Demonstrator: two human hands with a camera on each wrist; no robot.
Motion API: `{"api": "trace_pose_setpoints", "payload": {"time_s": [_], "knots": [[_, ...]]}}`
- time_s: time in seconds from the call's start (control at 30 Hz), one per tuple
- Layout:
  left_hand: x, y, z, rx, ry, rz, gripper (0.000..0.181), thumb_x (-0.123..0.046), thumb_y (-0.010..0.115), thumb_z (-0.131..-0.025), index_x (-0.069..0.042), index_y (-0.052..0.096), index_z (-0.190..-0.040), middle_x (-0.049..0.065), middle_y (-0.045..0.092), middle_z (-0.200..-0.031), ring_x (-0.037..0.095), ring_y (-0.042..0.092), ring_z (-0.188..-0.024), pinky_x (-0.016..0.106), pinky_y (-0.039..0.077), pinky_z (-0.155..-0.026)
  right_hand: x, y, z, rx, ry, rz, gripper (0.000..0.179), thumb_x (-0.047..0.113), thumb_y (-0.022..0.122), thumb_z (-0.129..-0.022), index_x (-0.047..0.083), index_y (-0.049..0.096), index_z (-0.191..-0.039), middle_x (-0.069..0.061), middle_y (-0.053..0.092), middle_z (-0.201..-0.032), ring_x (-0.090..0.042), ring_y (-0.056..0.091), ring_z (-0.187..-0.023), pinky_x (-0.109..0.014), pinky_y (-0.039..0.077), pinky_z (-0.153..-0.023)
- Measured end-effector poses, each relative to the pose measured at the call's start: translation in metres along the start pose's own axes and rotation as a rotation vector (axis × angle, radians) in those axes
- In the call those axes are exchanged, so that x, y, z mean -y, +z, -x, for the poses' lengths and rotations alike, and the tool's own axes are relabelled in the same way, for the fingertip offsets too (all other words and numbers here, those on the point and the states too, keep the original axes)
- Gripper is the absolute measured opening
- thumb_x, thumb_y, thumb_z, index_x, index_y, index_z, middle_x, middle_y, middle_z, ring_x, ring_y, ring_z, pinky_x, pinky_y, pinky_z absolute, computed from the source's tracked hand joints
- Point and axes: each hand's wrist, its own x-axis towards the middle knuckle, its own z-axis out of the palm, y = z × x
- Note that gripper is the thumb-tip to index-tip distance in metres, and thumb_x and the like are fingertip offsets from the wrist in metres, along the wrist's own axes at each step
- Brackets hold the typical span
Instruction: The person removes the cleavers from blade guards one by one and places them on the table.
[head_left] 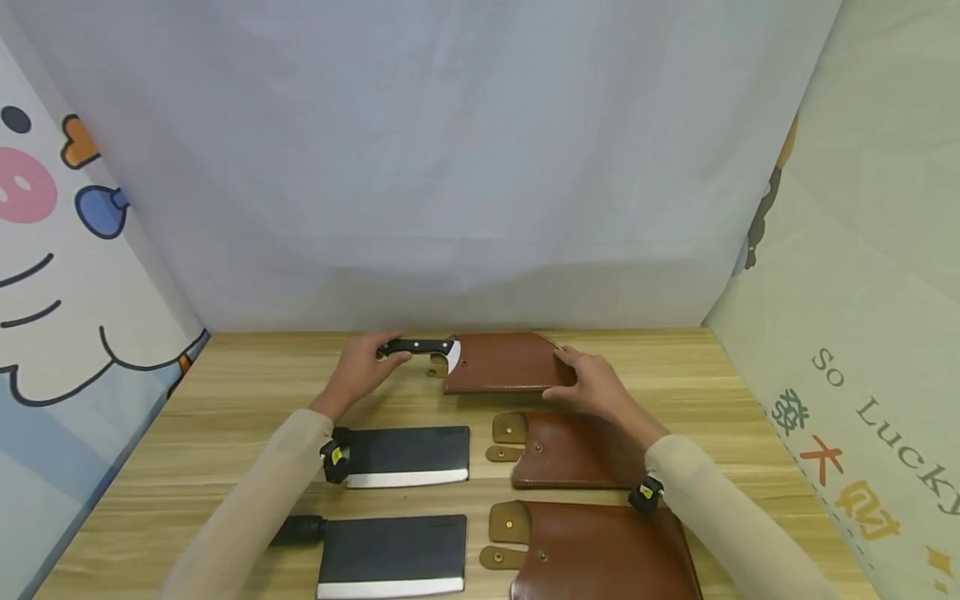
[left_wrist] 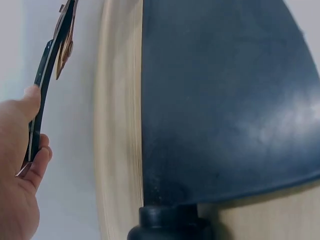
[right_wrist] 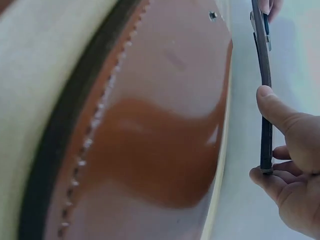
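At the back of the table, a knife with a black riveted handle (head_left: 420,346) sits with its blade inside a brown leather sheath (head_left: 502,363). Only a bright strip of blade shows at the sheath's mouth. My left hand (head_left: 363,368) grips the handle's end; in the left wrist view the thumb and fingers of that hand (left_wrist: 22,160) pinch it from both sides. On the sheath's right end, my right hand (head_left: 592,383) holds the leather between thumb and fingers. The right wrist view shows this hand (right_wrist: 295,155) around the sheath's edge.
Two dark-bladed cleavers, a nearer one (head_left: 393,550) and a farther one (head_left: 408,454), lie at left under my left arm. Two more brown sheaths, one in the middle (head_left: 577,450) and one in front (head_left: 600,546), lie at right, flaps leftward. A pale curtain (head_left: 450,167) hangs behind the wooden table (head_left: 202,417).
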Motion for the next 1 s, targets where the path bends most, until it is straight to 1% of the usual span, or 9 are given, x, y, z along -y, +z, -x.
{"api": "trace_pose_setpoints", "payload": {"time_s": [0.07,0.13,0.23,0.3,0.43,0.53,0.67,0.87,1.0], "knots": [[-0.002,0.000,0.002,-0.024,-0.005,-0.010,0.048,-0.029,0.073,-0.097,0.002,0.066,-0.133,0.024,0.069,-0.122,0.034,0.068,-0.096,0.052,0.053,-0.083,0.000,0.000,0.002,-0.012,0.007,-0.003,0.084,0.033,0.087,-0.084,-0.005,0.049,-0.148,-0.029,0.048,-0.150,-0.046,0.050,-0.135,-0.055,0.043,-0.108],[-0.004,-0.001,0.004,-0.044,-0.007,-0.015,0.045,-0.027,0.074,-0.096,0.002,0.068,-0.129,0.023,0.070,-0.118,0.034,0.068,-0.094,0.052,0.053,-0.081,0.000,0.000,0.003,-0.024,0.019,-0.005,0.086,0.034,0.088,-0.082,-0.004,0.050,-0.148,-0.027,0.050,-0.149,-0.045,0.050,-0.136,-0.055,0.043,-0.109],[-0.004,-0.001,0.007,-0.058,-0.008,-0.021,0.043,-0.026,0.075,-0.095,0.002,0.069,-0.126,0.022,0.071,-0.116,0.033,0.068,-0.093,0.051,0.054,-0.080,0.000,0.001,0.005,-0.052,0.014,-0.004,0.087,0.034,0.090,-0.079,-0.005,0.052,-0.146,-0.026,0.052,-0.148,-0.043,0.051,-0.136,-0.054,0.043,-0.109],[-0.004,-0.001,0.009,-0.056,-0.011,-0.017,0.042,-0.027,0.075,-0.095,0.001,0.070,-0.126,0.021,0.071,-0.117,0.032,0.069,-0.092,0.051,0.054,-0.080,0.000,0.002,0.007,-0.067,0.007,-0.012,0.087,0.034,0.091,-0.078,-0.006,0.053,-0.145,-0.025,0.052,-0.147,-0.043,0.051,-0.136,-0.053,0.043,-0.109],[-0.001,-0.002,0.013,-0.043,-0.015,-0.015,0.043,-0.030,0.075,-0.095,-0.001,0.071,-0.127,0.019,0.072,-0.120,0.032,0.071,-0.095,0.051,0.055,-0.083,0.000,0.002,0.012,-0.078,-0.014,-0.012,0.086,0.034,0.090,-0.078,-0.005,0.053,-0.145,-0.025,0.053,-0.147,-0.042,0.052,-0.135,-0.053,0.044,-0.108],[0.001,-0.002,0.016,-0.040,-0.004,-0.021,0.044,-0.030,0.076,-0.094,-0.001,0.071,-0.127,0.020,0.071,-0.121,0.034,0.072,-0.097,0.052,0.056,-0.085,0.000,0.004,0.014,-0.076,-0.026,-0.001,0.086,0.036,0.090,-0.079,-0.005,0.053,-0.145,-0.025,0.053,-0.147,-0.042,0.052,-0.134,-0.053,0.044,-0.108],[0.003,-0.001,0.018,-0.053,0.011,-0.028,0.044,-0.030,0.076,-0.093,0.000,0.072,-0.125,0.022,0.071,-0.120,0.035,0.074,-0.093,0.053,0.056,-0.084,-0.001,0.006,0.015,-0.078,-0.037,0.004,0.086,0.036,0.089,-0.079,-0.004,0.053,-0.145,-0.025,0.053,-0.147,-0.043,0.053,-0.134,-0.054,0.044,-0.108],[0.007,-0.001,0.019,-0.052,0.020,-0.039,0.042,-0.031,0.076,-0.093,0.001,0.073,-0.121,0.020,0.074,-0.115,0.032,0.074,-0.090,0.052,0.057,-0.082,-0.001,0.009,0.016,-0.081,-0.043,-0.001,0.085,0.035,0.089,-0.079,-0.005,0.053,-0.145,-0.024,0.052,-0.148,-0.043,0.053,-0.134,-0.053,0.044,-0.108],[0.007,-0.001,0.020,-0.079,0.035,-0.054,0.041,-0.028,0.077,-0.093,0.002,0.074,-0.120,0.021,0.075,-0.112,0.031,0.075,-0.083,0.052,0.058,-0.079,-0.002,0.011,0.017,-0.090,-0.050,-0.004,0.085,0.034,0.089,-0.080,-0.007,0.052,-0.145,-0.027,0.052,-0.147,-0.044,0.053,-0.133,-0.053,0.044,-0.108]]}}
